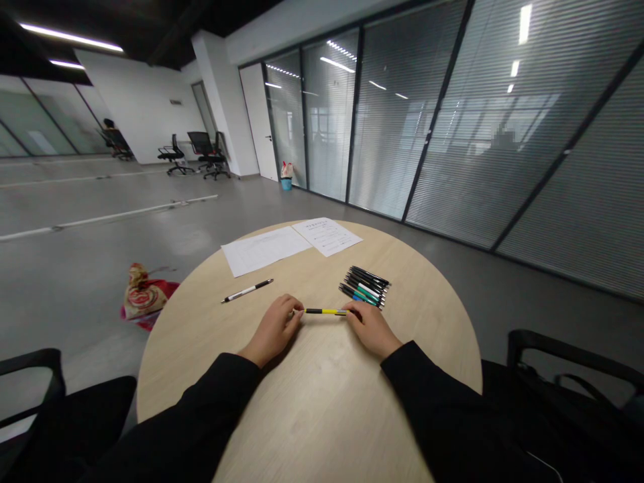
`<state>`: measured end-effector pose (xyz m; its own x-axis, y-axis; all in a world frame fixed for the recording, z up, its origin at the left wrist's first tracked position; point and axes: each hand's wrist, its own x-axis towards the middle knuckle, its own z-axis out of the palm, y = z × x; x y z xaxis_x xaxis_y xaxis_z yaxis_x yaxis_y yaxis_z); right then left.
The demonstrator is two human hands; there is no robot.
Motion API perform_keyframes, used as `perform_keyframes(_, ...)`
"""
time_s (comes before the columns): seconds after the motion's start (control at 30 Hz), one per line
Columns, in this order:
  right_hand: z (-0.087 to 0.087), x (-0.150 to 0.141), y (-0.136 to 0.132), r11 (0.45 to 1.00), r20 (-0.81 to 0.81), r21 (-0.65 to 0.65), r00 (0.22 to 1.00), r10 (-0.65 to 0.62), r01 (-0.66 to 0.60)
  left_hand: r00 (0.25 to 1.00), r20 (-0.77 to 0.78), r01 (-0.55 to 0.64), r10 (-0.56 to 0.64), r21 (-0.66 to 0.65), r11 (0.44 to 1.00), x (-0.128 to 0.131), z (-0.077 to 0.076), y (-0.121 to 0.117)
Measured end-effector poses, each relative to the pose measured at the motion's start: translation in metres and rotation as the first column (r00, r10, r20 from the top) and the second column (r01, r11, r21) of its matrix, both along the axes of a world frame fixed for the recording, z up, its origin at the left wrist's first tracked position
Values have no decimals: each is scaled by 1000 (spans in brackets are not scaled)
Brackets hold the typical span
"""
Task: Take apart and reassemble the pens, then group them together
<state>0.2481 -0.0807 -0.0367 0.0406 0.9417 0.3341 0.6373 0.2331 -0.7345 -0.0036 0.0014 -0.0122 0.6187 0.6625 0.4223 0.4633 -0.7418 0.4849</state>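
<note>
Between my two hands a yellow and black pen (325, 311) lies level, just over the middle of the round table. My left hand (278, 327) is closed on its black end, thumb and fingers pinched together. At the other end, my right hand (371, 327) grips the yellow part near the tip, which its fingers partly hide. Right behind my right hand lies a row of several pens (365, 285), mostly black, with white, green and blue ones among them. A single white and black pen (247, 290) rests apart, beyond my left hand to the left.
Two printed paper sheets (269, 249) lie at the far side of the round wooden table (322, 402). Black chairs stand at its left (75, 409) and right (533, 402). A red and tan bag (145, 295) sits on the floor to the left.
</note>
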Motion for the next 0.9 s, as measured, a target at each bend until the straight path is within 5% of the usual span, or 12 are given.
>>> perform_keyframes(0.67,4,1,-3,999,52,-28,998,26,-24,998,-23,-65,65,13,998,-1,-2,0)
perform_keyframes(0.9,4,0,-3,1000,37,-27,999,13,-12,978,-179,-95,105,63,993,-4,-5,3)
